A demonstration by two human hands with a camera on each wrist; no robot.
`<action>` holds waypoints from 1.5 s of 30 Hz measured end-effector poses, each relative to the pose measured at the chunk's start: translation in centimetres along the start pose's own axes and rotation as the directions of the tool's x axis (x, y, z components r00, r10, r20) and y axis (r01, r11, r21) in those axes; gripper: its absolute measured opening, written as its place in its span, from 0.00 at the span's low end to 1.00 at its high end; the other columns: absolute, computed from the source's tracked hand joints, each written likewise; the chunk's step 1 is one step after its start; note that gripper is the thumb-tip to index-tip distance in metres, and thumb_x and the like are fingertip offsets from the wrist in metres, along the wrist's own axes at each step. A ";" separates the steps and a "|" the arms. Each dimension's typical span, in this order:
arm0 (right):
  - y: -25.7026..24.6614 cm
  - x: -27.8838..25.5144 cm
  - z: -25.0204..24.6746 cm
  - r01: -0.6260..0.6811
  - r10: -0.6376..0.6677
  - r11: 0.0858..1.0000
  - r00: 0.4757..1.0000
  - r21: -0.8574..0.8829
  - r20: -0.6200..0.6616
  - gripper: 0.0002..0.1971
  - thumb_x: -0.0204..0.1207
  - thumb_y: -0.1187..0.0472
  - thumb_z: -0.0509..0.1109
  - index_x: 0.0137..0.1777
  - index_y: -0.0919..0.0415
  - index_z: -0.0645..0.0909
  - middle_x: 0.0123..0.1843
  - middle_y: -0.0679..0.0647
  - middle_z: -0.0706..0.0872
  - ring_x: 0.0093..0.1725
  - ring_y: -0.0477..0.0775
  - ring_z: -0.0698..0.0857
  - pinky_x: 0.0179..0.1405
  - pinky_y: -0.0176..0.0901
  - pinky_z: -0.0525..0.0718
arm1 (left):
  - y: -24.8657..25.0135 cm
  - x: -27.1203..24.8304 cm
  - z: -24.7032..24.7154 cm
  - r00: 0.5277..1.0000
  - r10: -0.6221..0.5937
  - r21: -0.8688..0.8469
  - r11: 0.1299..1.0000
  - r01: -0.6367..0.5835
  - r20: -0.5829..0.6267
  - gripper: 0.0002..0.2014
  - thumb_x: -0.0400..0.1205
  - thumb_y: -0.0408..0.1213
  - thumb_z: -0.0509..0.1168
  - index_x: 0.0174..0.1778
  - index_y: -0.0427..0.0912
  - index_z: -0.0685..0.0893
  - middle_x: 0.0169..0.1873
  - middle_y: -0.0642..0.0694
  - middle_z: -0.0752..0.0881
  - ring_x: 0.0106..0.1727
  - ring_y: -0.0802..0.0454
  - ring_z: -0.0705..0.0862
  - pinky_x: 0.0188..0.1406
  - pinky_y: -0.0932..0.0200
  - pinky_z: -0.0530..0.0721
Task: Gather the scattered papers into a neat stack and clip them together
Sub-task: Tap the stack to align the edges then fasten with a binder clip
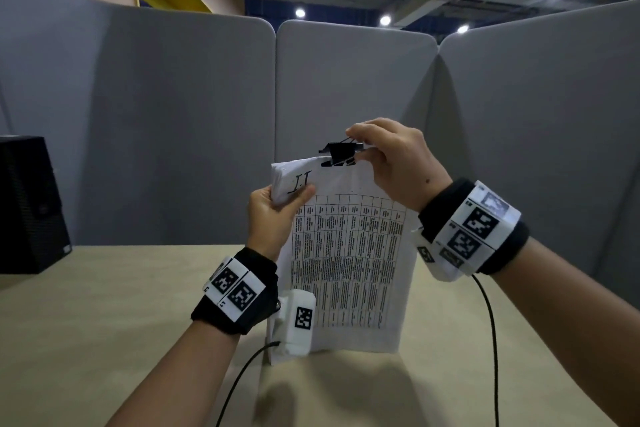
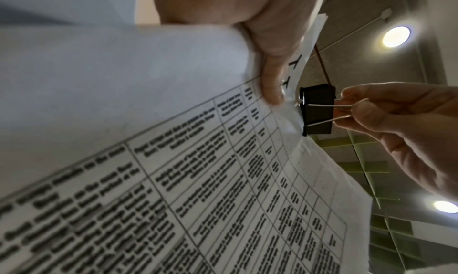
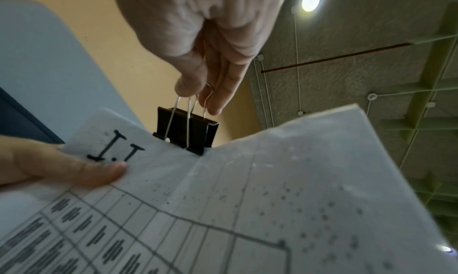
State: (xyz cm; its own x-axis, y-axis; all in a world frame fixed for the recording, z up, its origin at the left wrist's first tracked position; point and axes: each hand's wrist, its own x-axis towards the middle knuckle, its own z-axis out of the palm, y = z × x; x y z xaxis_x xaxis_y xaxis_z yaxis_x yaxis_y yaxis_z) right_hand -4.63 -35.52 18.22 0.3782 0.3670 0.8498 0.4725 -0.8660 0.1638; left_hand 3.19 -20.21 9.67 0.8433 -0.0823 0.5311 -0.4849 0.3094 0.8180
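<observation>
A stack of white papers (image 1: 349, 263) with a printed table stands upright on the desk, its bottom edge resting on the desktop. My left hand (image 1: 277, 208) grips the stack's upper left corner, thumb on the front sheet (image 2: 272, 78). A black binder clip (image 1: 341, 153) sits on the top edge of the stack (image 3: 272, 180), its mouth over the paper. My right hand (image 1: 384, 152) pinches the clip's wire handles (image 2: 347, 109) together between thumb and fingers; the black binder clip (image 3: 184, 131) and the same pinch show in the right wrist view.
A beige desk (image 1: 104, 322) is enclosed by grey partition panels (image 1: 173, 114). A black box-like object (image 1: 27, 204) stands at the far left of the desk. Cables (image 1: 491, 340) hang from both wrist units.
</observation>
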 end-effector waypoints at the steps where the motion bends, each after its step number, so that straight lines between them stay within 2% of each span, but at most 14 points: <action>1: 0.1 0.2 -0.1 0.003 -0.003 1.000 1.000 0.001 0.003 0.12 0.69 0.78 0.66 0.52 0.75 0.84 0.46 0.69 0.88 0.42 0.68 0.88 0.43 0.54 0.88 | 0.1 -0.2 0.0 1.000 0.014 0.000 1.000 -0.014 0.013 0.05 0.73 0.28 0.71 0.41 0.41 0.85 0.38 0.46 0.88 0.37 0.64 0.89 0.39 0.68 0.87; 5: 0.1 1.5 -1.1 0.003 -0.004 1.000 0.997 0.012 0.073 0.10 0.71 0.76 0.67 0.50 0.73 0.86 0.43 0.66 0.90 0.39 0.63 0.89 0.45 0.43 0.85 | 0.3 -0.8 -0.1 0.996 0.054 -0.014 0.998 -0.053 0.074 0.07 0.75 0.25 0.69 0.43 0.40 0.86 0.34 0.54 0.90 0.38 0.65 0.89 0.39 0.70 0.86; 8: -0.2 2.9 -2.4 -0.024 0.023 1.000 0.982 0.003 0.185 0.10 0.74 0.73 0.67 0.52 0.73 0.86 0.45 0.65 0.90 0.43 0.62 0.90 0.50 0.44 0.86 | 0.4 -1.0 -0.2 0.990 0.084 -0.035 0.996 -0.081 0.114 0.08 0.72 0.28 0.70 0.45 0.40 0.86 0.33 0.58 0.91 0.39 0.64 0.89 0.41 0.70 0.85; 12: -0.6 4.7 -3.1 -0.084 0.081 0.996 0.915 -0.008 0.396 0.11 0.75 0.72 0.68 0.56 0.69 0.86 0.49 0.61 0.90 0.46 0.54 0.88 0.56 0.38 0.83 | 0.5 -1.2 0.2 0.987 0.088 -0.100 0.992 -0.075 0.131 0.11 0.62 0.40 0.74 0.40 0.46 0.90 0.33 0.56 0.91 0.39 0.63 0.89 0.40 0.69 0.85; 16: -0.7 5.4 -2.9 -0.096 0.128 0.991 0.846 -0.090 0.518 0.12 0.74 0.69 0.69 0.57 0.67 0.86 0.50 0.60 0.90 0.50 0.56 0.88 0.57 0.40 0.83 | 0.7 -1.4 0.1 0.987 0.069 -0.094 0.994 -0.056 0.143 0.09 0.60 0.45 0.74 0.35 0.48 0.91 0.31 0.56 0.91 0.37 0.63 0.87 0.38 0.69 0.84; 20: -0.5 4.7 -2.2 -0.129 0.183 0.983 0.807 -0.134 0.561 0.22 0.79 0.66 0.65 0.73 0.64 0.73 0.70 0.61 0.81 0.68 0.58 0.80 0.71 0.42 0.74 | 1.1 -1.5 -0.2 0.996 0.038 0.010 0.999 -0.039 0.085 0.02 0.73 0.35 0.71 0.37 0.41 0.84 0.30 0.50 0.87 0.35 0.61 0.86 0.37 0.66 0.84; 22: -0.6 3.5 -1.6 -0.169 0.199 0.980 0.881 -0.108 0.430 0.21 0.78 0.66 0.67 0.71 0.59 0.75 0.70 0.56 0.80 0.70 0.57 0.77 0.69 0.39 0.69 | 1.3 -1.4 -0.2 0.999 -0.005 0.016 1.000 0.005 0.048 0.06 0.77 0.37 0.68 0.35 0.40 0.83 0.34 0.38 0.83 0.39 0.47 0.83 0.42 0.52 0.84; 25: -1.2 0.8 0.4 -0.099 0.099 0.992 0.995 -0.079 -0.010 0.05 0.70 0.72 0.71 0.43 0.65 0.87 0.50 0.57 0.90 0.53 0.62 0.84 0.57 0.50 0.79 | 1.7 -1.3 -0.1 0.997 -0.078 -0.011 0.997 0.078 0.018 0.11 0.77 0.44 0.67 0.34 0.39 0.82 0.39 0.33 0.79 0.42 0.40 0.79 0.49 0.39 0.81; 27: -1.4 -1.4 2.0 -0.102 0.062 0.985 0.964 -0.141 -0.260 0.06 0.65 0.74 0.73 0.32 0.65 0.86 0.38 0.55 0.90 0.43 0.56 0.82 0.48 0.50 0.77 | 1.9 -1.1 0.0 0.994 -0.113 -0.029 0.993 0.113 0.013 0.13 0.78 0.44 0.67 0.34 0.39 0.81 0.40 0.34 0.78 0.43 0.39 0.77 0.50 0.40 0.80; 29: -1.9 -3.5 3.7 -0.101 0.034 0.982 0.926 -0.160 -0.375 0.06 0.65 0.71 0.75 0.31 0.60 0.85 0.35 0.52 0.90 0.42 0.50 0.76 0.46 0.44 0.69 | 1.9 -0.9 0.0 0.991 -0.136 -0.038 0.990 0.136 0.007 0.13 0.77 0.46 0.67 0.35 0.39 0.81 0.40 0.35 0.77 0.42 0.40 0.78 0.47 0.43 0.79; 34: -1.6 -7.1 6.8 -0.042 -0.014 0.989 0.930 -0.145 -0.367 0.08 0.68 0.58 0.73 0.44 0.49 0.77 0.48 0.54 0.90 0.45 0.51 0.75 0.47 0.44 0.67 | 1.9 -0.7 -0.1 0.985 -0.170 -0.086 0.982 0.170 0.006 0.10 0.80 0.42 0.65 0.38 0.40 0.83 0.36 0.41 0.84 0.39 0.45 0.85 0.43 0.51 0.86; 39: -0.3 -8.7 8.1 -0.031 -0.021 0.962 0.982 -0.271 -0.187 0.10 0.80 0.45 0.57 0.53 0.45 0.77 0.67 0.52 0.73 0.58 0.55 0.72 0.58 0.52 0.67 | 1.8 -1.0 0.1 0.991 -0.135 -0.082 0.987 0.136 0.015 0.10 0.80 0.40 0.65 0.36 0.40 0.84 0.32 0.45 0.87 0.32 0.53 0.87 0.36 0.58 0.88; 42: -0.5 -8.6 7.7 -0.052 0.004 0.985 0.959 -0.164 -0.283 0.11 0.80 0.48 0.57 0.56 0.48 0.77 0.68 0.55 0.72 0.63 0.56 0.73 0.64 0.55 0.67 | 1.7 -1.2 0.0 0.993 -0.109 -0.079 0.990 0.113 0.047 0.09 0.80 0.38 0.65 0.36 0.39 0.84 0.27 0.49 0.88 0.29 0.56 0.88 0.30 0.62 0.87; 45: -1.3 -5.1 5.8 -0.061 0.056 0.998 0.953 -0.005 -0.298 0.15 0.81 0.53 0.56 0.63 0.57 0.74 0.69 0.59 0.74 0.64 0.55 0.75 0.66 0.47 0.69 | 1.8 -1.4 -0.2 0.995 -0.067 -0.043 0.997 0.070 0.080 0.07 0.80 0.36 0.64 0.39 0.39 0.83 0.34 0.44 0.87 0.33 0.53 0.88 0.31 0.62 0.87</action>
State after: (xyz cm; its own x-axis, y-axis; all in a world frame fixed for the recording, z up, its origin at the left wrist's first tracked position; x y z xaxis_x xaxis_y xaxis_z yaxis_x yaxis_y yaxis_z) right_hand -2.52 -34.27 10.78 0.1496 0.1996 0.9684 0.4448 -0.8883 0.1144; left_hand 1.25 -19.32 10.35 0.8525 -0.1786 0.4914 -0.4140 0.3432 0.8431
